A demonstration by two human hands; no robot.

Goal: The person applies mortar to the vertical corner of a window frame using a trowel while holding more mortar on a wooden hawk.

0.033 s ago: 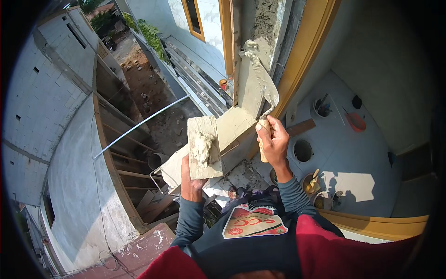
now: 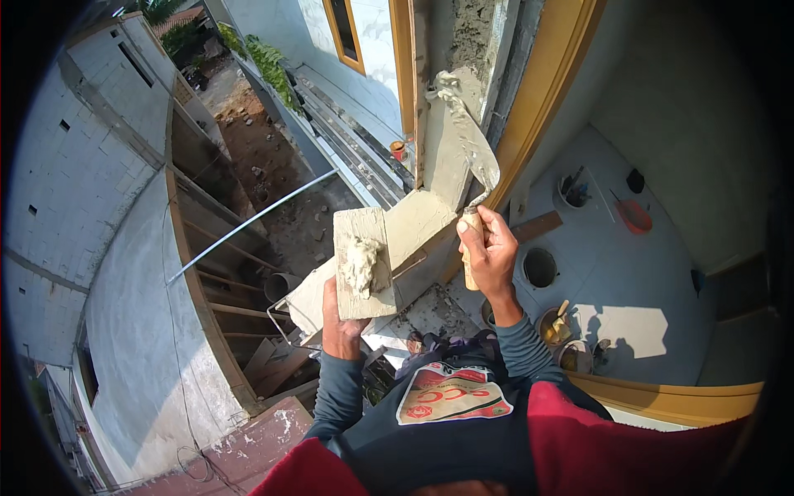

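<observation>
My left hand (image 2: 343, 321) is closed on a flat wooden mortar board (image 2: 350, 230), its fingers mostly hidden beneath it. A lump of wet mortar (image 2: 361, 266) sits in the middle of the board. In my right hand (image 2: 492, 252) is the wooden handle of a trowel (image 2: 480, 165), gripped with the thumb along it. The trowel's blade, smeared with mortar, lies against the plastered strip (image 2: 442, 153) beside the yellow frame. More mortar clings near the blade's tip. Below the blade, a smooth mortar-coated ledge (image 2: 420, 217) runs toward the board.
A yellow frame (image 2: 550, 78) rises right of the strip. Several buckets, including a dark round one (image 2: 540, 267), and a red basin (image 2: 634, 217) stand on the tiled floor at right. A pale pipe (image 2: 252, 221) spans the drop at left. A bent metal bar (image 2: 279, 318) is near my left hand.
The trowel and my right hand have shifted very slightly to the right. The mortar board in my left hand stays where it was.
</observation>
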